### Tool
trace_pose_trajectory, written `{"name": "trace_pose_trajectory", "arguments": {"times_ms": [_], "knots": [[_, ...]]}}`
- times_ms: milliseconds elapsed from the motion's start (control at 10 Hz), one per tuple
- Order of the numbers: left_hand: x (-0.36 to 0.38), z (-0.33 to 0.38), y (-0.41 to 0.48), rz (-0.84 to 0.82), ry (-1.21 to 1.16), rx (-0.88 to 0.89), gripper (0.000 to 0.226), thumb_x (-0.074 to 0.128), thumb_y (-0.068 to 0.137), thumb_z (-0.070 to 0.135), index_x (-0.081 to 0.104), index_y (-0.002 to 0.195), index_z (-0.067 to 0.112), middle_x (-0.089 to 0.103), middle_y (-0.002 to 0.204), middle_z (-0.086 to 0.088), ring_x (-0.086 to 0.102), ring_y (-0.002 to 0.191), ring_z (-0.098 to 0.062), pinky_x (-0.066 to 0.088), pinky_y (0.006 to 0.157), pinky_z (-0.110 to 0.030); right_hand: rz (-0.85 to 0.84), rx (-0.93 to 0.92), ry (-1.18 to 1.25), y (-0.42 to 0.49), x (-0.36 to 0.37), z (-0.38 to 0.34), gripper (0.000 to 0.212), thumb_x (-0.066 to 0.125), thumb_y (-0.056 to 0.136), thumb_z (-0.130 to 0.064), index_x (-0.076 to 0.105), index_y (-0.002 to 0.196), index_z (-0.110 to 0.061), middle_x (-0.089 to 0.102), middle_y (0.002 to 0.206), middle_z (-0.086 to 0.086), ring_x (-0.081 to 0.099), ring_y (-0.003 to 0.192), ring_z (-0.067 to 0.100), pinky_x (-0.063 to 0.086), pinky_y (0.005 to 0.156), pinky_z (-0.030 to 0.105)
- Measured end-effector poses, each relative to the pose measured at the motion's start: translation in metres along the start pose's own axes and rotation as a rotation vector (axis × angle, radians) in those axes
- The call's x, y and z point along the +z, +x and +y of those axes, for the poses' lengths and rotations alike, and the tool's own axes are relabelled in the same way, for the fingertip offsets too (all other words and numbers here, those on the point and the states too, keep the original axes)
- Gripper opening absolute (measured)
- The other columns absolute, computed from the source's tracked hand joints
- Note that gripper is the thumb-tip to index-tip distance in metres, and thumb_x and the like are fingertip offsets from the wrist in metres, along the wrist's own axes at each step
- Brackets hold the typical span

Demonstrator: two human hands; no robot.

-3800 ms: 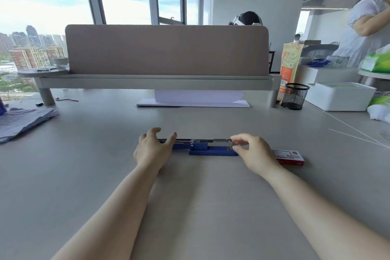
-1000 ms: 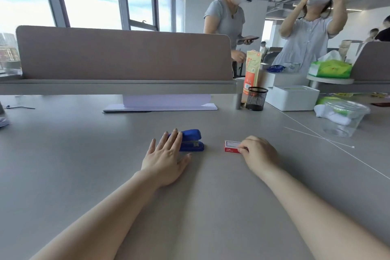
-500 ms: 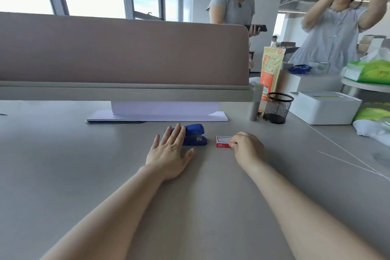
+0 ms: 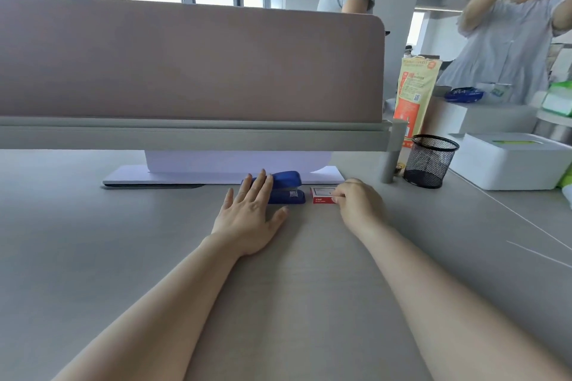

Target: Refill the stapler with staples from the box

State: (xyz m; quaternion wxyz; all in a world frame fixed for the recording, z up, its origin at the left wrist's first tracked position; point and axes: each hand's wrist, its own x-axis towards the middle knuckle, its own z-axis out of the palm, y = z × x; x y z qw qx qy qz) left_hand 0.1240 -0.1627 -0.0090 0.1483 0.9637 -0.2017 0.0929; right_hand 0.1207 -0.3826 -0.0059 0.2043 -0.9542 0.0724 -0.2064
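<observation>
A blue stapler (image 4: 287, 188), closed, lies on the grey desk just in front of the white sheets. My left hand (image 4: 249, 216) rests flat with fingers spread, its fingertips over the stapler's left end. A small red and white staple box (image 4: 322, 195) lies right of the stapler. My right hand (image 4: 359, 202) is curled, its fingertips pinching the box's right end.
A pink divider panel (image 4: 185, 62) on a grey rail spans the desk behind. White sheets (image 4: 223, 175) lie under it. A black mesh cup (image 4: 428, 161), a white lidded box (image 4: 507, 164) and an orange bag (image 4: 413, 96) stand at right. Two people stand beyond the desk.
3.8 s ago the stapler lay opened out between my hands; now it is closed. Since half a second ago the hands have kept their places and the view has tilted closer.
</observation>
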Motion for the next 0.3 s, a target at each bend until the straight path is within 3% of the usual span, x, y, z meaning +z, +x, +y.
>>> {"name": "trace_pose_trajectory", "arguments": {"times_ms": [200,300], "knots": [[-0.0012,-0.0004,0.0005,-0.001,0.009,0.001,0.073,0.024,0.090,0.060,-0.011,0.146,0.028,-0.013,0.158,0.011,-0.016,0.144,-0.012,-0.004,0.120,-0.041,0.042,-0.065,0.008,-0.0026,0.0011,0.0027,0.017,0.050,0.083,-0.012,0.065,0.077,-0.008,0.065,0.096,0.006,0.057,0.089,0.033,0.051,0.071,0.037],[-0.0014,0.0009,-0.0017,0.057,-0.056,0.004,0.069,0.021,0.091,0.058,-0.009,0.146,0.031,-0.012,0.157,0.012,-0.013,0.144,-0.010,-0.003,0.120,-0.039,0.035,-0.105,-0.058,-0.0084,0.0011,-0.0013,0.018,0.053,0.086,-0.020,0.062,0.101,-0.015,0.060,0.114,0.005,0.055,0.100,0.032,0.049,0.075,0.037]]}}
